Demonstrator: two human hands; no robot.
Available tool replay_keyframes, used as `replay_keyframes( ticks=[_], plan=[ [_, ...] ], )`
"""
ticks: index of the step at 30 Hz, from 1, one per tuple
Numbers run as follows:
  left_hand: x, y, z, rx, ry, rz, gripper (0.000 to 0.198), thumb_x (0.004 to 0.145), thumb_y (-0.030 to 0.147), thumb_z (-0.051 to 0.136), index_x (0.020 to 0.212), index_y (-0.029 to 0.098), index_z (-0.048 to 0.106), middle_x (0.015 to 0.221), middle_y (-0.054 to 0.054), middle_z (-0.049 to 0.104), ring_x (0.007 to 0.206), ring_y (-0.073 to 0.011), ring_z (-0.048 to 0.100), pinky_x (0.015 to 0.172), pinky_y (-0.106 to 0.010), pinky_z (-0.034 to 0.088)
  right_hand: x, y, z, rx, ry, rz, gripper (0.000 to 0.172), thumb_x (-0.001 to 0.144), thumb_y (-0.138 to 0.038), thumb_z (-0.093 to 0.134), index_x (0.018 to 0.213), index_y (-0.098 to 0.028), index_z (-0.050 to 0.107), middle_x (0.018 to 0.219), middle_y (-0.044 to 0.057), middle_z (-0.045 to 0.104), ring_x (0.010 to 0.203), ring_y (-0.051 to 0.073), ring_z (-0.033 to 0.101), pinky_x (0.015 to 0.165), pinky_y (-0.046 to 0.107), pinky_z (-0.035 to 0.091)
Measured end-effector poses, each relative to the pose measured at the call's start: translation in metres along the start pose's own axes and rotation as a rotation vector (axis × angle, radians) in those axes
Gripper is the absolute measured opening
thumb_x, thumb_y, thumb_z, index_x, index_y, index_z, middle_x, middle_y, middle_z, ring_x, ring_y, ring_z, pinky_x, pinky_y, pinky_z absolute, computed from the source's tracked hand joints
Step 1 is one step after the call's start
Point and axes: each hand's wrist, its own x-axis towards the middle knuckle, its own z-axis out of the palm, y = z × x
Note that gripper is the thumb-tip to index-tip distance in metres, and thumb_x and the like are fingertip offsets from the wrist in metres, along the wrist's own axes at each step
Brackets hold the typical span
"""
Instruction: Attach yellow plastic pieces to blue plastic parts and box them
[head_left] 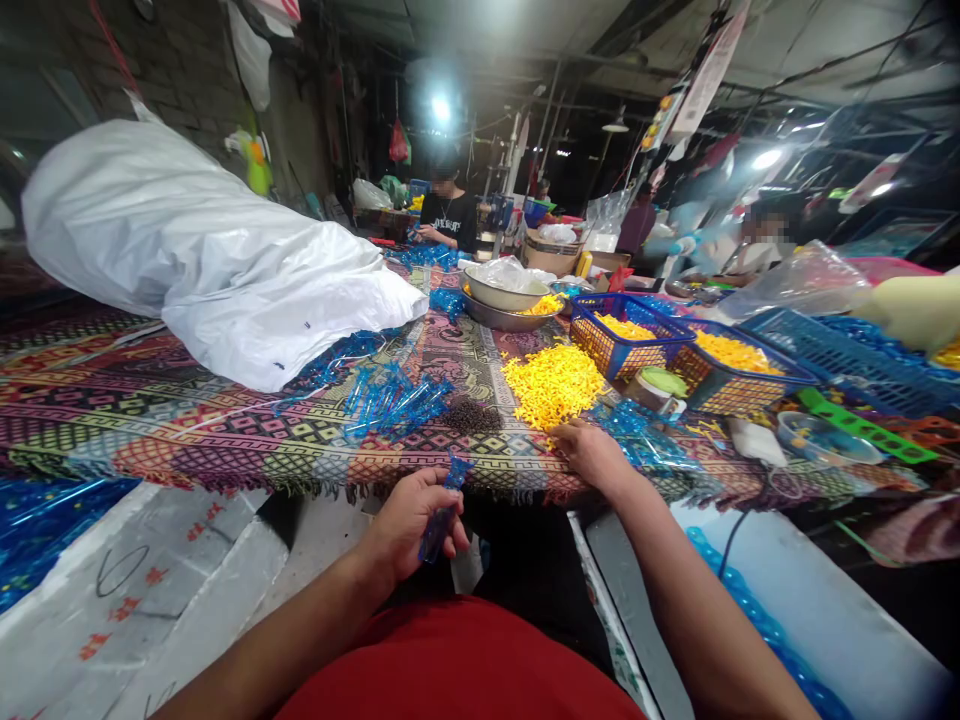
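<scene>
My left hand [416, 525] is closed round a clear blue plastic piece [439, 525], held upright in front of the table edge. Its flared top sticks out above the thumb. At the near edge of a heap of small yellow plastic pieces [553, 385] is my right hand [589, 455], palm down with the fingers drawn together. Its fingertips touch the lowest pieces, and what they pinch, if anything, is hidden. Left of the heap lies a small pile of tiny dark beads or pellets [471, 417]. Beyond my left hand, loose clear blue plastic pieces [394, 402] lie scattered.
A patterned cloth [247, 440] covers the table. A large white sack [225, 250] lies left. Metal bowls [506, 300], blue baskets [626, 335], a mug with a green lid [658, 388] and a green strip [866, 425] stand right. Across the table sits a person [448, 215].
</scene>
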Motion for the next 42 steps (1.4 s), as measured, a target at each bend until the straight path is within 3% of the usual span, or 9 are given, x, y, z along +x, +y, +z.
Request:
replay_keyframes(
  ticks=[3, 8, 11, 15, 19, 22, 25, 33, 42],
  plan=[
    [-0.001, -0.001, 0.002, 0.008, 0.001, 0.009, 0.020, 0.068, 0.022, 0.057, 0.081, 0.016, 0.043, 0.060, 0.004, 0.052, 0.040, -0.0135, 0.058, 0.032, -0.019, 0.039, -0.002, 0.006, 0.004, 0.120, 0.032, -0.084, 0.021, 0.083, -0.022, 0.048, 0.088, -0.022, 0.068, 0.089, 0.005, 0.063, 0.076, 0.014, 0.058, 0.066, 0.022, 0.037],
    [-0.003, -0.001, 0.002, 0.005, -0.004, 0.043, 0.031, 0.068, 0.021, 0.057, 0.096, 0.018, 0.043, 0.057, 0.006, 0.052, 0.041, -0.0146, 0.058, 0.032, -0.019, 0.039, -0.003, 0.016, 0.012, 0.217, 0.084, -0.032, 0.011, 0.075, -0.021, 0.055, 0.075, -0.018, 0.065, 0.078, 0.004, 0.063, 0.072, 0.014, 0.056, 0.066, 0.023, 0.039],
    [-0.006, 0.000, 0.000, 0.005, -0.013, 0.079, 0.026, 0.070, 0.022, 0.056, 0.091, 0.018, 0.044, 0.066, 0.003, 0.055, 0.044, -0.0145, 0.060, 0.034, -0.021, 0.042, -0.006, 0.014, 0.013, 0.320, 0.159, 0.002, 0.011, 0.074, -0.024, 0.055, 0.069, -0.016, 0.062, 0.070, 0.003, 0.062, 0.067, 0.015, 0.056, 0.063, 0.024, 0.041],
    [-0.008, 0.000, 0.002, 0.045, 0.010, 0.114, 0.020, 0.071, 0.025, 0.056, 0.085, 0.017, 0.045, 0.070, 0.001, 0.057, 0.046, -0.0142, 0.060, 0.036, -0.023, 0.044, -0.020, -0.021, 0.006, 0.630, 0.273, 0.007, 0.015, 0.075, -0.030, 0.055, 0.071, -0.016, 0.061, 0.064, 0.002, 0.061, 0.060, 0.015, 0.056, 0.056, 0.025, 0.042],
    [-0.005, -0.002, 0.009, 0.116, 0.086, 0.133, 0.018, 0.069, 0.021, 0.056, 0.084, 0.016, 0.047, 0.068, 0.001, 0.057, 0.047, -0.0133, 0.060, 0.041, -0.025, 0.048, -0.036, -0.083, -0.010, 0.904, 0.270, -0.218, 0.012, 0.079, -0.028, 0.056, 0.074, -0.018, 0.062, 0.063, 0.000, 0.061, 0.059, 0.014, 0.056, 0.055, 0.025, 0.043],
    [-0.004, -0.004, 0.014, 0.167, 0.126, 0.150, 0.017, 0.069, 0.019, 0.055, 0.084, 0.015, 0.049, 0.068, 0.000, 0.059, 0.047, -0.0133, 0.060, 0.044, -0.026, 0.050, -0.041, -0.117, -0.020, 0.842, 0.370, -0.334, 0.010, 0.081, -0.022, 0.056, 0.073, -0.020, 0.062, 0.066, 0.001, 0.060, 0.062, 0.014, 0.055, 0.057, 0.025, 0.043],
    [-0.005, -0.005, 0.017, 0.182, 0.127, 0.181, 0.017, 0.069, 0.019, 0.054, 0.084, 0.015, 0.051, 0.068, -0.002, 0.061, 0.048, -0.0150, 0.061, 0.046, -0.028, 0.051, -0.040, -0.130, -0.022, 0.749, 0.401, -0.433, 0.014, 0.083, -0.019, 0.052, 0.072, -0.020, 0.061, 0.069, 0.002, 0.059, 0.064, 0.013, 0.054, 0.058, 0.025, 0.043],
    [-0.006, -0.011, 0.012, 0.233, 0.158, 0.190, 0.008, 0.069, 0.018, 0.050, 0.076, 0.016, 0.052, 0.052, -0.001, 0.059, 0.044, -0.0164, 0.059, 0.043, -0.027, 0.049, -0.041, -0.137, -0.009, 0.592, 0.420, -0.554, 0.021, 0.088, -0.019, 0.043, 0.073, -0.019, 0.057, 0.070, 0.003, 0.054, 0.064, 0.014, 0.051, 0.058, 0.026, 0.042],
    [-0.003, -0.006, 0.004, 0.243, 0.157, 0.247, 0.010, 0.073, 0.023, 0.048, 0.079, 0.015, 0.051, 0.065, -0.002, 0.059, 0.046, -0.0124, 0.057, 0.042, -0.023, 0.048, -0.042, -0.139, -0.012, 0.522, 0.422, -0.563, 0.018, 0.090, -0.015, 0.038, 0.090, -0.019, 0.056, 0.082, 0.007, 0.056, 0.078, 0.018, 0.053, 0.070, 0.031, 0.047]
  ],
)
